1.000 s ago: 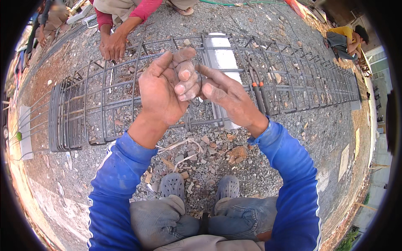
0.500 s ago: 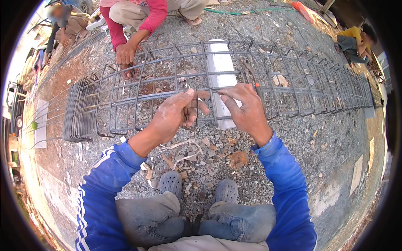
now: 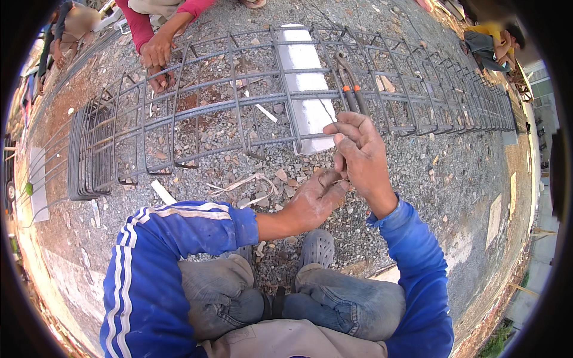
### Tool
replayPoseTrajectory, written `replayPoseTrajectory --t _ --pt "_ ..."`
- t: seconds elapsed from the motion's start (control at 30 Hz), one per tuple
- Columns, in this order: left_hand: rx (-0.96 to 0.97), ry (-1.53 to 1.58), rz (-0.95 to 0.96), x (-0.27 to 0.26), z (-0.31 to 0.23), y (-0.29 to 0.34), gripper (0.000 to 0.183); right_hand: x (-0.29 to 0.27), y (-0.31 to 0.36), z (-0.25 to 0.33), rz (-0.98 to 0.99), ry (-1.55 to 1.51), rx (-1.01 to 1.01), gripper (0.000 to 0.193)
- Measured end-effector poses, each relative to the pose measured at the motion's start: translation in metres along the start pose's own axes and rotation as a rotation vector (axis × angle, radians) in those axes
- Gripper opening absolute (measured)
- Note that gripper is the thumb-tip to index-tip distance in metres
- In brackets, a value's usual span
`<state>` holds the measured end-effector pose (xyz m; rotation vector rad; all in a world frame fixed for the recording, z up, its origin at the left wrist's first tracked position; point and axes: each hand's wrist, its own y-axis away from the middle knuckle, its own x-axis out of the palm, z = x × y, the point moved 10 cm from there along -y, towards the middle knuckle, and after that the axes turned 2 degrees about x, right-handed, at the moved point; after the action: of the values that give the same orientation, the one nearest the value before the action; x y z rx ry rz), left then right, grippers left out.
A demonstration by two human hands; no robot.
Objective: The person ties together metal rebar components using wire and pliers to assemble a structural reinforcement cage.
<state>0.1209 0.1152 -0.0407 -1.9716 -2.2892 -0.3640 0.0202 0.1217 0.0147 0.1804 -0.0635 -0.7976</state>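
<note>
A thin dark tie wire (image 3: 326,109) sticks up from the fingers of my right hand (image 3: 363,152), which is closed in a pinch. Just below it, my left hand (image 3: 313,200) has its fingers bent together close to the right fingertips. Wire seems to run between the two hands, though fingers partly hide it. Both hands are on my side of a long rebar cage (image 3: 206,109), over the gravel. Beyond my right hand, pliers (image 3: 352,83) with dark handles and orange bands rest at the cage. Under the bars lies a white slab (image 3: 301,56).
A co-worker's hands (image 3: 158,56), below pink sleeves, grip the cage's far left side. Stirrups (image 3: 83,149) are bunched at its left end. White strips (image 3: 162,192) and stone chips litter the gravel. Other people sit at the upper left and at the right, one in yellow (image 3: 486,33).
Both hands have drawn back from the cage toward me. My left hand has moved right and lower, to beside the right hand. The cage now appears higher and further left in view.
</note>
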Motion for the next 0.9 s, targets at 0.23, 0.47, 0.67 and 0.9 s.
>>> replayPoseTrajectory --t 0.23,0.47,0.67,0.9 --pt "0.187 -0.675 0.013 -0.029 -0.018 0.019 0.068 -0.099 -0.036 0.036 -0.146 0.213 -0.012 0.025" --pt "0.461 -1.371 -0.166 -0.089 -0.058 -0.012 0.047 -0.082 -0.035 0.036 0.000 0.126 0.061 0.031" --pt "0.175 -1.234 -0.068 -0.106 -0.028 -0.039 0.044 -0.111 -0.038 0.034 -0.070 -0.164 0.061 0.036" --pt "0.091 -1.246 -0.046 -0.110 -0.021 -0.051 0.047 -0.156 -0.025 0.058 -0.367 -0.343 -0.254 0.039"
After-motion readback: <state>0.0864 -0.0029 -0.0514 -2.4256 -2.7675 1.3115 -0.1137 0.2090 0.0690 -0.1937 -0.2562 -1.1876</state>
